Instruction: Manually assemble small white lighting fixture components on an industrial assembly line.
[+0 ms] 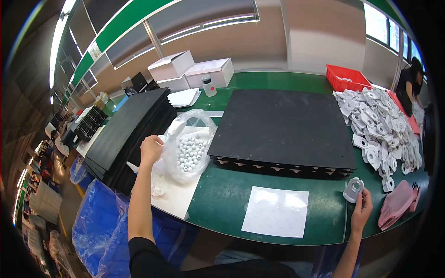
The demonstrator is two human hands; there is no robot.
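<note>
My right hand (361, 211) holds a white plastic part (353, 190) with a round hole, gripping its lower edge between thumb and fingers above the table's front right. My left hand (152, 149) is at the left rim of a clear plastic bag (175, 124). Its fingers are curled closed, and whatever is between them is hidden. Inside the bag lie many small white balls (191, 153), each with a dark spot. A big pile of similar white plastic parts (378, 125) covers the table's right side.
Black flat trays (282, 127) are stacked mid-table, with another black stack (132, 125) at left. A white sheet (275, 211) lies in front. Around stand a red bin (346, 78), white boxes (208, 72), a jar (208, 86) and a pink cloth (396, 204). Another person (408, 88) is at far right.
</note>
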